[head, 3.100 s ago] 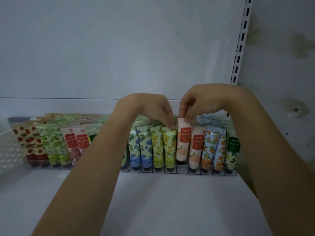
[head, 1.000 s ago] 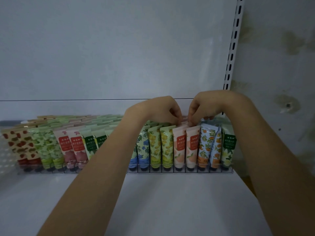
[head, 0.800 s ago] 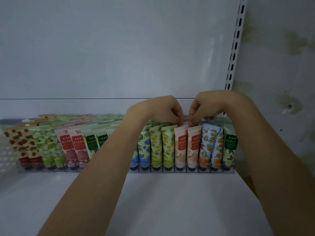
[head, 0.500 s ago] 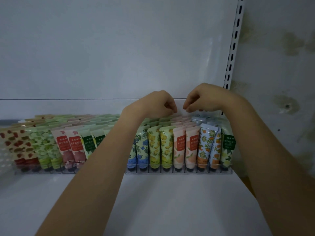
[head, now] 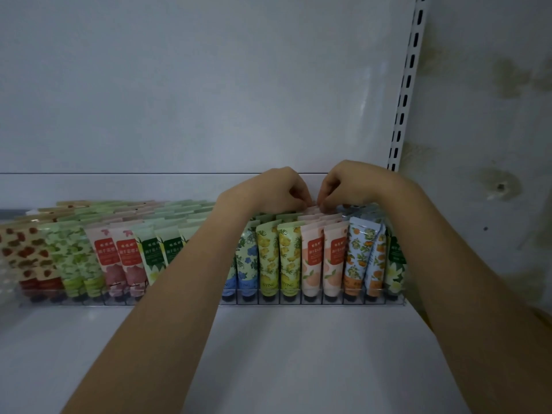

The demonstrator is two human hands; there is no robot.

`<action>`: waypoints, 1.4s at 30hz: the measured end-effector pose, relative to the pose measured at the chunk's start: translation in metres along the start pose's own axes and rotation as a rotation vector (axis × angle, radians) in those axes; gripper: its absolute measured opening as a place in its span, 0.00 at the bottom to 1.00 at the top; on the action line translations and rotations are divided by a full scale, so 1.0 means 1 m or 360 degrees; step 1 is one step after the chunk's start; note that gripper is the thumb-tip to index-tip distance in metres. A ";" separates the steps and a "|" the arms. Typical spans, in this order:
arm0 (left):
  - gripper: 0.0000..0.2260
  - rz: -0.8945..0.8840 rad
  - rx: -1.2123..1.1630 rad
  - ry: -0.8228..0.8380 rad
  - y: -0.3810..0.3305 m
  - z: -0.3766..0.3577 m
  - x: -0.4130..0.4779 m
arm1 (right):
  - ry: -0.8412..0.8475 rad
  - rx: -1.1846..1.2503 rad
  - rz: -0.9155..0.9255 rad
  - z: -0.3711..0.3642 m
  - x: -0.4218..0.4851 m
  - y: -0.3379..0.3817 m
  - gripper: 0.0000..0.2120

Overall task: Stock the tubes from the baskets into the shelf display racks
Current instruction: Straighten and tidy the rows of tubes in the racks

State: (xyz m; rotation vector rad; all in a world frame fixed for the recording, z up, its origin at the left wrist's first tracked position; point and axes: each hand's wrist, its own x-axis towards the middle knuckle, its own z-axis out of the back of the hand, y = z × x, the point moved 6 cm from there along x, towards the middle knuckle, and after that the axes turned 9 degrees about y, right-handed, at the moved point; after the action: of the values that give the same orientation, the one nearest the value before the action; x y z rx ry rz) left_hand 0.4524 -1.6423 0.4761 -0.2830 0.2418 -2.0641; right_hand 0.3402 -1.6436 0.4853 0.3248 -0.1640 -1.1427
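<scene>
A clear display rack (head: 310, 302) on the white shelf holds rows of upright patterned tubes. From left to right they are strawberry (head: 27, 258), green leaf (head: 74, 258), pink flower, dark green, blue flower (head: 248, 261), yellow lemon (head: 279, 258), peach (head: 324, 258), orange (head: 360, 258) and green lily. My left hand (head: 274, 189) and my right hand (head: 349, 183) meet above the peach rows. Their curled fingertips pinch the crimped tops of peach tubes (head: 313, 208) near the back of the rack. My left forearm hides part of the dark green and blue tubes.
The white shelf floor (head: 283, 354) stretches in front of the rack. A slotted shelf upright (head: 403, 100) rises at the right, with a stained wall (head: 493, 144) beyond it. A pale perforated basket edge (head: 6, 276) shows at the far left.
Half a second ago both hands hovered empty above the tubes. They have come down again and their fingertips now touch the tops of the rear peach tubes.
</scene>
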 end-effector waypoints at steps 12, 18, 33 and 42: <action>0.09 -0.0053 0.0128 -0.0303 0.000 0.017 0.007 | -0.0289 0.0106 0.0002 0.003 0.005 -0.006 0.07; 0.07 -0.0060 0.0064 -0.0243 -0.001 0.009 0.014 | -0.0276 0.0053 -0.0065 -0.001 0.009 -0.009 0.08; 0.09 -0.0044 0.0027 -0.0200 -0.005 0.008 0.018 | -0.0284 0.0083 0.0003 0.020 -0.008 -0.005 0.04; 0.02 -0.0177 0.0071 0.0190 -0.040 0.009 -0.002 | 0.0156 -0.0128 -0.0311 0.029 -0.040 -0.024 0.04</action>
State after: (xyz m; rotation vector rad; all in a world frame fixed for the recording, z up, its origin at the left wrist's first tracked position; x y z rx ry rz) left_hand 0.4231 -1.6216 0.4957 -0.1493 0.2571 -2.1965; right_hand 0.2941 -1.6208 0.5061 0.3302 0.0006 -1.3198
